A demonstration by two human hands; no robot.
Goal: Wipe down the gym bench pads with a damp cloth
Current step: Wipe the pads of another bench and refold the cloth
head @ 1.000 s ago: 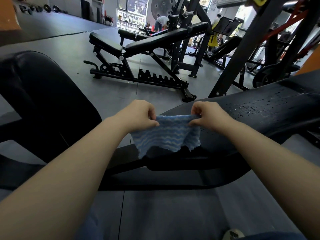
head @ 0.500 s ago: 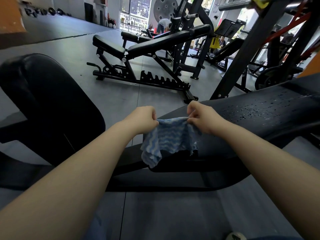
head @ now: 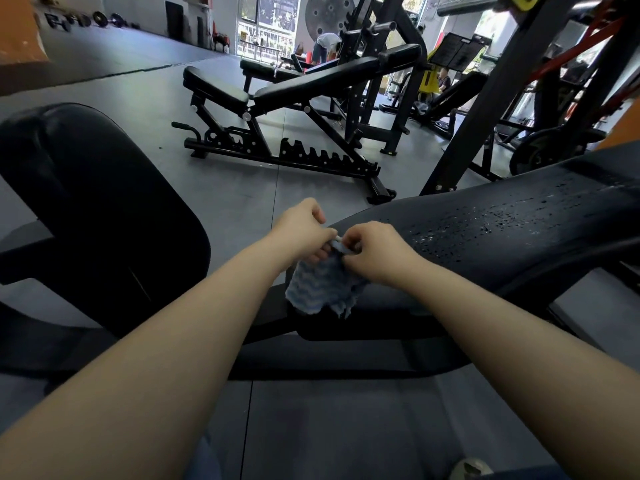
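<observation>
A blue-and-white wavy cloth [head: 325,287] hangs bunched in the middle of the view, just off the near end of the long black bench pad [head: 512,233]. My left hand [head: 301,226] and my right hand [head: 375,252] pinch its top edge side by side, almost touching. Water droplets speckle the long pad's top surface to the right of my hands. A second black pad [head: 97,209], rounded and upright, stands at the left. The cloth's upper corners are hidden inside my fingers.
Another black adjustable bench [head: 298,109] stands on the grey rubber floor ahead. A slanted black rack post [head: 485,98] rises at the right with a weight plate [head: 540,150] behind it. A person [head: 325,46] bends over far back. A shoe tip [head: 467,469] shows below.
My two hands have come together, folding the cloth from a spread sheet into a narrow bunch. The view has shifted slightly.
</observation>
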